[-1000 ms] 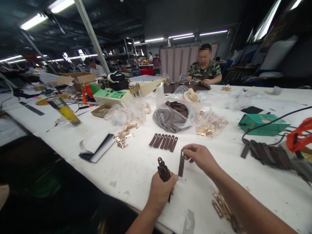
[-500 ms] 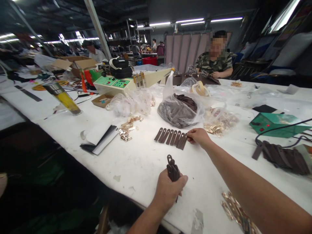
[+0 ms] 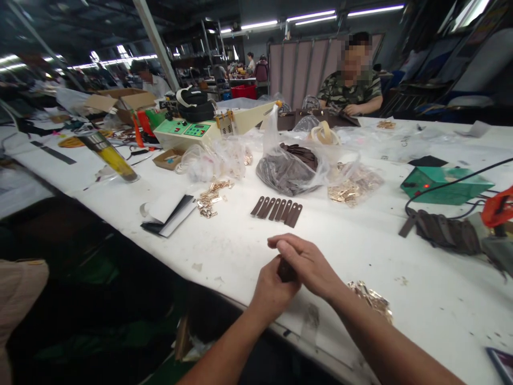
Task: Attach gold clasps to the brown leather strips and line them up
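My left hand [image 3: 270, 295] is closed round a bundle of dark brown leather tabs [image 3: 285, 271] above the table's near edge. Over the top of that bundle lies my right hand [image 3: 310, 264], its thumb and fingers bent against the tabs; the fingertips are partly hidden. Beyond both hands, a row of leather tabs [image 3: 295, 215], each with a hole at its far end, rests on the white table [image 3: 236, 240]. Behind the row stands a clear plastic bag [image 3: 276, 174] full of more dark tabs. Gold metal fittings [image 3: 372, 300] lie beside my right forearm.
More gold fittings [image 3: 210, 199] are piled left of the row, and a bag of fittings [image 3: 348, 187] is on the right. A green device [image 3: 444, 184] with a cable stands far right near stacked dark strips [image 3: 444, 232]. Across the table sits a person [image 3: 350, 88].
My right hand has left the end of the tab row and come back to the bundle in my left hand. The row stays laid out. The whole view has shifted slightly.
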Demonstrator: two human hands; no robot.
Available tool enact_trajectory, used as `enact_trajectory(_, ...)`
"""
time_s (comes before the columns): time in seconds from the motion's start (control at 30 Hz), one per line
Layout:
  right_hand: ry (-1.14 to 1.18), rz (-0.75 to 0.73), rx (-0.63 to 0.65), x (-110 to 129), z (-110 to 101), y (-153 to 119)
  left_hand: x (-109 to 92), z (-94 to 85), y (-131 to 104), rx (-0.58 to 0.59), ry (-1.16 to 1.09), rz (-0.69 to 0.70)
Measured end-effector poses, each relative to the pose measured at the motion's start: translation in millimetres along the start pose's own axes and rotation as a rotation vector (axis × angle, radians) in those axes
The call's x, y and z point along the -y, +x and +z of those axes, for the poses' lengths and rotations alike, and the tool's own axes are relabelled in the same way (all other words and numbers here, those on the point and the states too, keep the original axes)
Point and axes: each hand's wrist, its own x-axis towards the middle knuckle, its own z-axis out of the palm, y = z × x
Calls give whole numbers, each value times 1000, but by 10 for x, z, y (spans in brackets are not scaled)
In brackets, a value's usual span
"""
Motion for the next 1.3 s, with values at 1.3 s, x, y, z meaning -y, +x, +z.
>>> enact_trajectory(1.3, 644, 389, 87, -636, -643, -259, -153, 358, 209, 560, -694, -578)
